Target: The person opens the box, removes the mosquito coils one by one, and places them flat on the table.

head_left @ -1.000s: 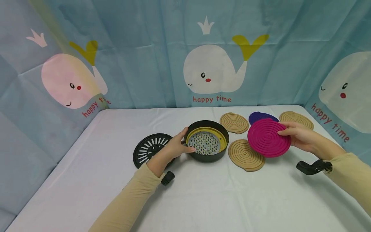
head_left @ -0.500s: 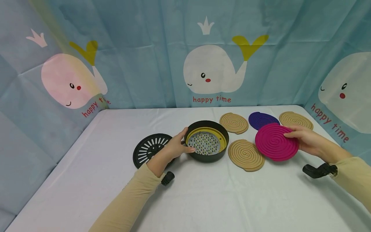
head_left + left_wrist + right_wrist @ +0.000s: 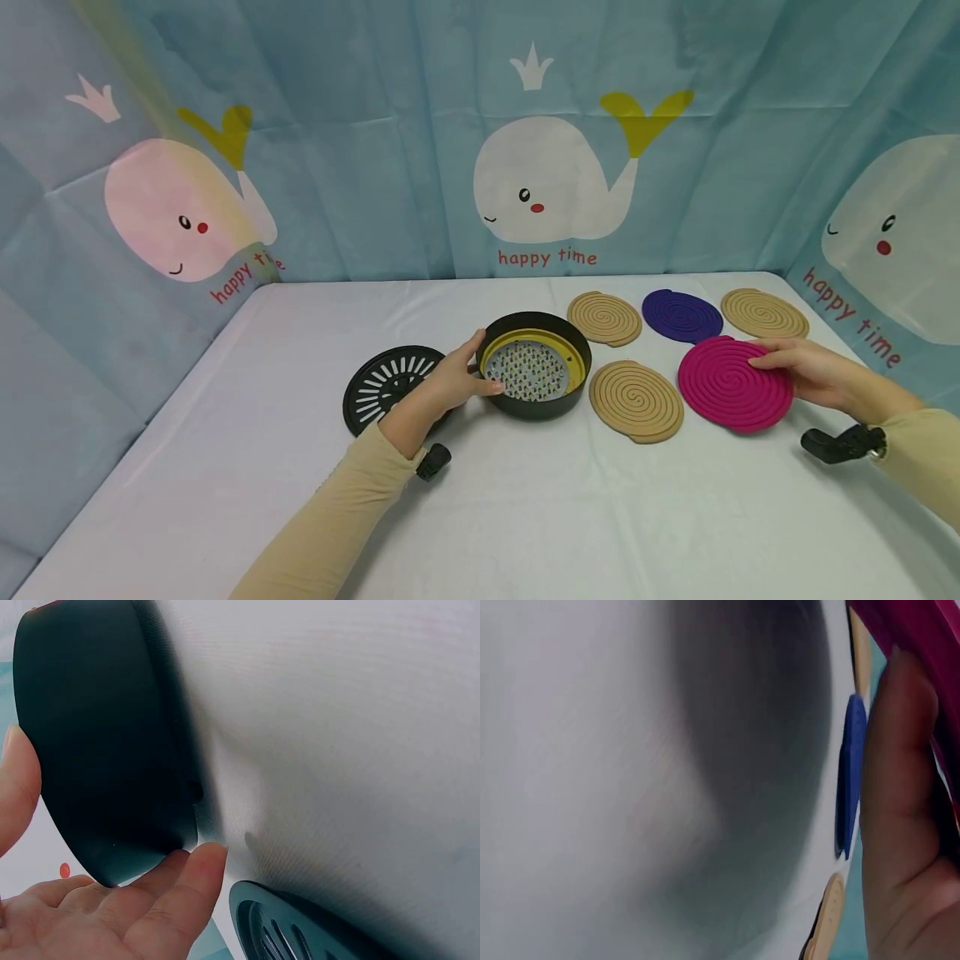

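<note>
My left hand [image 3: 452, 382] holds the left side of a round black mosquito coil holder [image 3: 546, 409], which has a yellow ring and a silver perforated plate inside. In the left wrist view the thumb lies at its rim and the fingers reach its base edge. My right hand [image 3: 821, 375] pinches the right edge of a magenta mosquito coil disc [image 3: 726, 390], thumb on top. The disc is tilted over the table, its shadow on the cloth in the right wrist view. Its far edge overlaps a purple coil [image 3: 681, 315]. Fingers under the disc are hidden.
Tan coils lie near the holder [image 3: 604, 318], in front [image 3: 636, 402] and at the back right [image 3: 765, 313]. A black slotted lid [image 3: 390, 383] lies left of the holder, partly behind my left forearm. A whale-print curtain [image 3: 360, 167] stands behind the white table [image 3: 525, 517].
My right hand has moved right and toward me with the magenta coil, lowering it and uncovering the purple coil. The left hand and holder have stayed in place.
</note>
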The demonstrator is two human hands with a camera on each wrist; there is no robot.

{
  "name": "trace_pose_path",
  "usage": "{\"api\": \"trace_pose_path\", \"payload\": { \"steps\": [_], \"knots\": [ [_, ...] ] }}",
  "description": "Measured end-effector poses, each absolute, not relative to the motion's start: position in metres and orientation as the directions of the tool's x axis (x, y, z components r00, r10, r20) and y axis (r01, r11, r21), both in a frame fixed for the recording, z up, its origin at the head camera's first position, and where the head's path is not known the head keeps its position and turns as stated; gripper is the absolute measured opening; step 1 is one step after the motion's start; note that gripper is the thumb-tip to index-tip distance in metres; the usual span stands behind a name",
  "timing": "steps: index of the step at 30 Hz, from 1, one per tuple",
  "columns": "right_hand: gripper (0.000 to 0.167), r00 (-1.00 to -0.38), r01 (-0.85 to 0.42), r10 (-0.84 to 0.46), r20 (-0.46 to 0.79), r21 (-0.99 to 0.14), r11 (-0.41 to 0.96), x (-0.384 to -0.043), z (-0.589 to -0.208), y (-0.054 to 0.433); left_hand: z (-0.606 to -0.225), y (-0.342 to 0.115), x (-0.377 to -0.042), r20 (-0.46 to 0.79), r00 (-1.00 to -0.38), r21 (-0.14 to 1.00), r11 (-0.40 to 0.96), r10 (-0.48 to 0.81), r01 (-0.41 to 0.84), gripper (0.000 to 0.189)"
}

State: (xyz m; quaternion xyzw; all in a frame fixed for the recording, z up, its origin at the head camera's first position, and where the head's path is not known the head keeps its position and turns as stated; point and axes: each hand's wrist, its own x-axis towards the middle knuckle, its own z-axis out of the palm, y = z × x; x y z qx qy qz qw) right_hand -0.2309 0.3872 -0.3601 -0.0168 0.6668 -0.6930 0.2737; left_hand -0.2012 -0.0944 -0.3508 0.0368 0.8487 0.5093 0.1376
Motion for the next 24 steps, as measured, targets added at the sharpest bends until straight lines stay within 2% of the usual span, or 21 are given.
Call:
{"api": "trace_pose_path", "payload": {
  "steps": [13,24],
  "knots": [
    [0.033,-0.833,0.342,-0.316,-0.455,-0.871,0.352,-0.238,-0.360,0.402,-0.351,-0.094,-0.201,-0.201,-0.958,0.871,0.484,0.203,-0.080,0.092],
    [0.033,-0.829,0.338,-0.343,-0.441,-0.885,0.321,-0.247,-0.354,0.402,-0.352,-0.096,-0.206,-0.211,-0.960,0.861,0.499,0.184,-0.094,0.092]
  ]
}}
